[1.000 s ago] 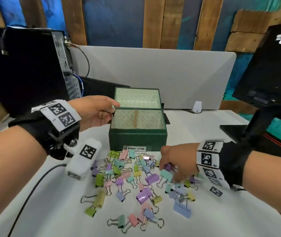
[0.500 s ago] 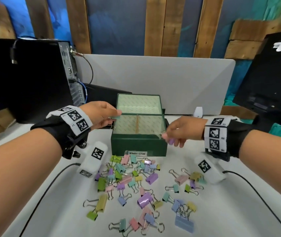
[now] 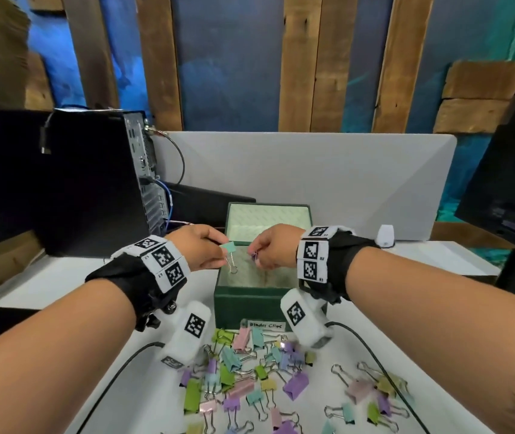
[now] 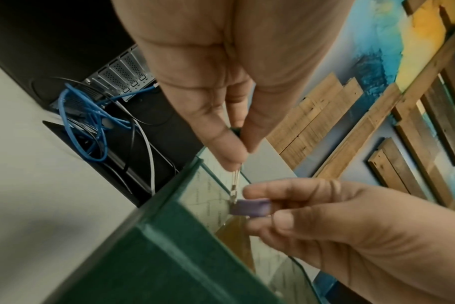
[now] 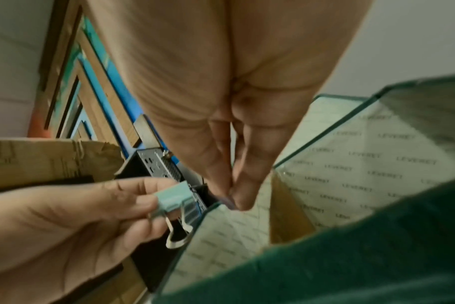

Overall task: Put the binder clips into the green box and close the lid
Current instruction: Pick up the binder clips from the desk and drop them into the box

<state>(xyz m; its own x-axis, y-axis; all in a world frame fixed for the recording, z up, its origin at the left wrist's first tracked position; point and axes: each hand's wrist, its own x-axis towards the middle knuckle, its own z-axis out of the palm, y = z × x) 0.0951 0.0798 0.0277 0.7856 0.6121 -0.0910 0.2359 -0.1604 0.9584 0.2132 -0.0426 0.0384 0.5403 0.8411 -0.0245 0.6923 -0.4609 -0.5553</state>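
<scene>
The green box (image 3: 249, 305) stands open on the white table, its lid (image 3: 267, 220) tipped back and a divider inside. My left hand (image 3: 223, 250) hovers over the box's left side, and it pinches a teal binder clip (image 3: 229, 247) whose wire handles hang down. In the right wrist view the teal binder clip (image 5: 173, 200) shows clearly. My right hand (image 3: 254, 256) is close beside it over the box and pinches a small purple binder clip (image 4: 249, 207). A pile of pastel binder clips (image 3: 249, 380) lies on the table in front of the box.
A black computer tower (image 3: 93, 183) with blue cables (image 4: 91, 123) stands to the left of the box. Behind it is a grey divider panel (image 3: 312, 183). A dark monitor (image 3: 506, 183) is at the right, with a small white device (image 3: 386, 234) near it. Black wrist cables (image 3: 118, 377) cross the table.
My right hand rose from the pile with a purple clip and moved over the box. My left hand shifted right from the box's left rim, still holding the teal clip.
</scene>
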